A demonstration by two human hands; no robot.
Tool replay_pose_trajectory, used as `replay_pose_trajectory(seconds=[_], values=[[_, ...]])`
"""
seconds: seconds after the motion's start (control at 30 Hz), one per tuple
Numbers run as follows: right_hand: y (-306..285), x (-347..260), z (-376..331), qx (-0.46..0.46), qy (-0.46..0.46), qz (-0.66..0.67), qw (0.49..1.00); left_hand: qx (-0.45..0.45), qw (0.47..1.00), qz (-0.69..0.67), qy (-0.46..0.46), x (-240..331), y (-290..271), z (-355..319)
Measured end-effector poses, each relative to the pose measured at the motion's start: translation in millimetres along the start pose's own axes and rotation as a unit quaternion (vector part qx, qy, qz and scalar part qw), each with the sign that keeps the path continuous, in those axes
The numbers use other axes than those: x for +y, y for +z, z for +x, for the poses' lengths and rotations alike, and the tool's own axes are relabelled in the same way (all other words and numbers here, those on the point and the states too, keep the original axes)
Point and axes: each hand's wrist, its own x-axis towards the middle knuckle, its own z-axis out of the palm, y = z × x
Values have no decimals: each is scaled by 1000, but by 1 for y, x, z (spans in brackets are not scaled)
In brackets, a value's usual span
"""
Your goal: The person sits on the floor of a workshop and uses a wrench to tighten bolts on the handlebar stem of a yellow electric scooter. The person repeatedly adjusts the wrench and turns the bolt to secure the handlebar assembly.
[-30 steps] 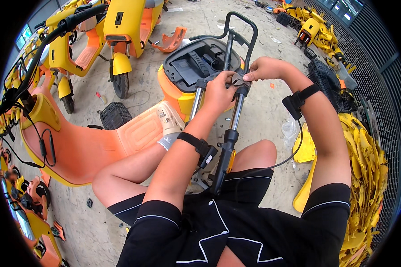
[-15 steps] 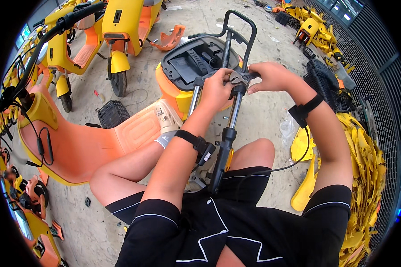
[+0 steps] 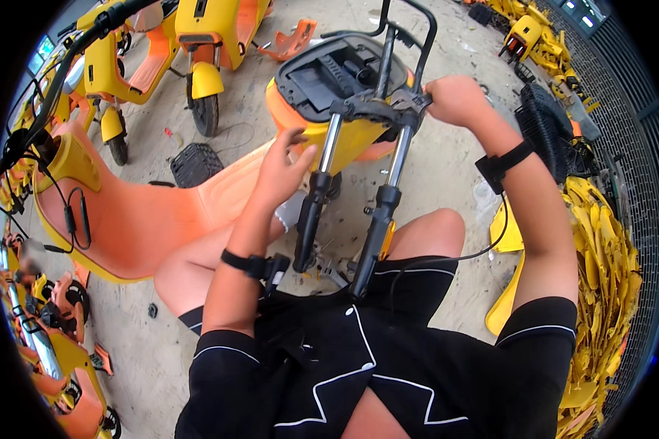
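A front fork (image 3: 377, 227) with black lower tubes and bright chrome stanchions leans before me, its lower ends near my lap. Its black crown bridges both legs, and a black tubular frame rises beyond it. My right hand (image 3: 454, 100) is closed around the handle end of an adjustable wrench (image 3: 410, 100), whose head sits at the crown above the right leg. Left of the fork, my left hand (image 3: 282, 164) hangs free with its fingers apart, near the left chrome tube. Behind the crown is the black open compartment (image 3: 322, 80) of an orange and yellow scooter body.
An orange footboard shell (image 3: 132, 219) lies at left. Yellow scooters (image 3: 211, 33) stand at the far left. A black basket (image 3: 196, 164) rests on the concrete floor. Yellow panels (image 3: 600, 271) are piled along the right wall, below black baskets (image 3: 542, 132).
My left hand has let go of the fork crown and moved left and down, fingers opening. My right hand has closed on the wrench handle. The view has shifted slightly.
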Motion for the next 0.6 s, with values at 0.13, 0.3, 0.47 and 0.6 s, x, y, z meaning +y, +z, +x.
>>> replay_pose_trajectory(seconds=[0.13,0.3,0.47,0.6], values=[[3,-2,-5,28,11,11,999,-69,959,-116,-249,-54,-26,-79],[5,-4,-5,29,-12,-7,999,-191,903,-209,-323,-47,-7,-123],[5,0,-3,48,-34,-22,998,-179,855,-320,-367,-30,18,-114],[1,-2,-5,13,-13,-12,1000,-134,848,-329,-393,-21,25,-114]])
